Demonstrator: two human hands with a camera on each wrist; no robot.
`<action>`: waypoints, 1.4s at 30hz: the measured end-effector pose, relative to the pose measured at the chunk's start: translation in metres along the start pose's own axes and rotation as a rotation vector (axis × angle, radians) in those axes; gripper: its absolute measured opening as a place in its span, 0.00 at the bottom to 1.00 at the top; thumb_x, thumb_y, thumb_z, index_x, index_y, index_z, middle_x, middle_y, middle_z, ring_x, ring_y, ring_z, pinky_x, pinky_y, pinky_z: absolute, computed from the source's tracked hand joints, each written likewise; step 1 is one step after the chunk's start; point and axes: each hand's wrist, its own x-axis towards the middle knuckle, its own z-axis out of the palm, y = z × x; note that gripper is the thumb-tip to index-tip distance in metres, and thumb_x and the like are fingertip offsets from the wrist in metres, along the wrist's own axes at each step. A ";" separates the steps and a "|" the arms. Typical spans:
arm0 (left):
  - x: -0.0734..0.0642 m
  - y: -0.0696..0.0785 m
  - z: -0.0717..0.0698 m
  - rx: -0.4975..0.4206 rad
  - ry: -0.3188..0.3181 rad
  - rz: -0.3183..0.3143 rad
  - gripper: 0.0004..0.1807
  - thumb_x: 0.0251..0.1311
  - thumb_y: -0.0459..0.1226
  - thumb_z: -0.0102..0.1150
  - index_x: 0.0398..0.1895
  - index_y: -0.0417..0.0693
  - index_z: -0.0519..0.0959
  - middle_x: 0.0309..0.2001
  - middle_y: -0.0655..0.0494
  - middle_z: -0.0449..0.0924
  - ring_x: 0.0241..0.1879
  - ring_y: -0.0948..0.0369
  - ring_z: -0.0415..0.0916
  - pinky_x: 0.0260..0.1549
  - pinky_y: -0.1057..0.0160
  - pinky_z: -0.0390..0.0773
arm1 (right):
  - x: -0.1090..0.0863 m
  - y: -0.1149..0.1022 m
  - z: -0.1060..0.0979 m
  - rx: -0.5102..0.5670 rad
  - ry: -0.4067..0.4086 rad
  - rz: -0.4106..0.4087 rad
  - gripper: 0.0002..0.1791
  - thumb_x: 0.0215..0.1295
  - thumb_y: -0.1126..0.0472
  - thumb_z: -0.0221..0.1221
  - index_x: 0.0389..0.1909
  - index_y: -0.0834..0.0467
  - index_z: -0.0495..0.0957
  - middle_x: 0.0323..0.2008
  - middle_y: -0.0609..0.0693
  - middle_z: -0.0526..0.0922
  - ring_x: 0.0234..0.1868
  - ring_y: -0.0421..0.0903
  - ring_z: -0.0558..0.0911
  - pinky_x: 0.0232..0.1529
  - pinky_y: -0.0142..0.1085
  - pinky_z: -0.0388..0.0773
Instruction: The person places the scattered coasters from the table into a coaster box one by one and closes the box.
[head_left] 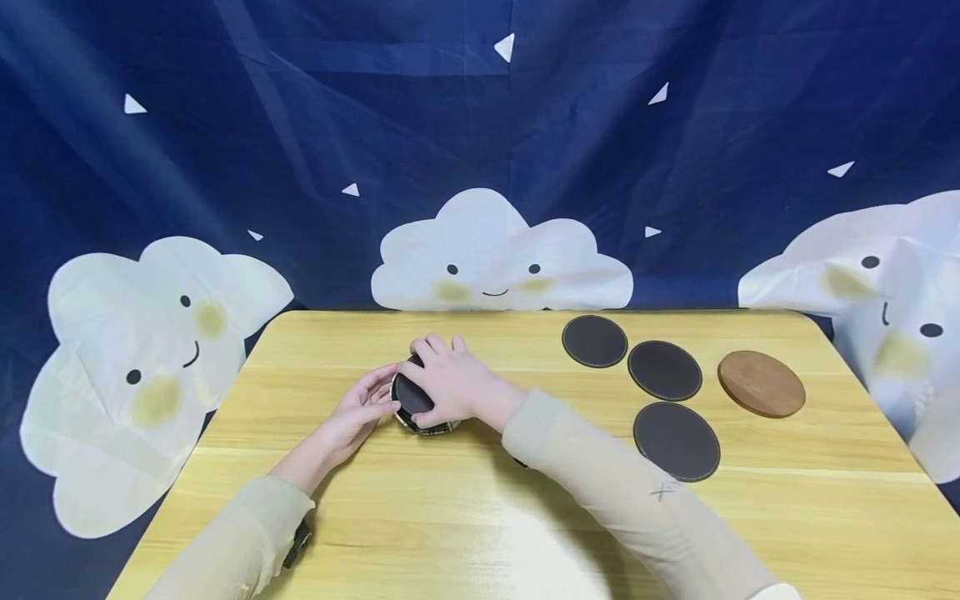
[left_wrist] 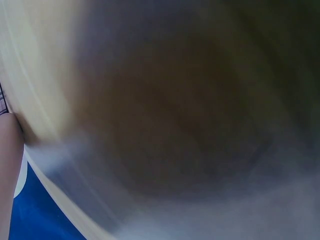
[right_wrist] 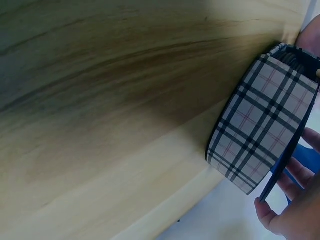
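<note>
A round black coaster [head_left: 411, 395] leans at the open side of a plaid coaster holder [right_wrist: 262, 117], which stands on the table. My right hand [head_left: 456, 385] pinches the coaster by its edge, thumb on the near side and fingers spread over the far side. In the right wrist view a narrow gap shows between the coaster [right_wrist: 283, 167] and the holder's checked wall. My left hand [head_left: 358, 417] grips the holder's left side between thumb and fingers. The holder's inside is mostly hidden. The left wrist view is largely blurred.
Three black coasters, the far one [head_left: 595, 341], the middle one [head_left: 664, 370] and the near one [head_left: 677, 442], lie flat on the right. Beside them lies a brown round disc [head_left: 761, 383]. A dark blue cloud-print curtain [head_left: 465, 108] hangs behind the wooden table [head_left: 420, 517].
</note>
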 end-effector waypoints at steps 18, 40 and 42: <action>-0.001 0.001 0.000 0.016 0.007 0.000 0.43 0.67 0.22 0.54 0.83 0.30 0.48 0.65 0.70 0.69 0.61 0.77 0.73 0.64 0.80 0.73 | -0.002 -0.006 0.010 0.010 0.023 -0.004 0.48 0.59 0.28 0.64 0.77 0.44 0.66 0.67 0.51 0.70 0.66 0.49 0.69 0.57 0.45 0.71; 0.000 0.000 0.001 0.016 0.008 -0.021 0.42 0.69 0.21 0.52 0.84 0.33 0.49 0.65 0.71 0.70 0.62 0.77 0.73 0.64 0.78 0.75 | -0.005 -0.003 0.015 -0.003 0.013 -0.016 0.47 0.63 0.26 0.61 0.79 0.42 0.64 0.70 0.51 0.69 0.69 0.48 0.68 0.64 0.46 0.71; 0.000 -0.001 0.000 0.018 0.007 -0.020 0.42 0.69 0.21 0.53 0.84 0.33 0.49 0.65 0.71 0.70 0.62 0.77 0.73 0.64 0.78 0.75 | -0.006 -0.002 0.015 -0.008 0.006 -0.018 0.47 0.63 0.26 0.60 0.79 0.42 0.64 0.71 0.51 0.68 0.70 0.49 0.68 0.65 0.46 0.71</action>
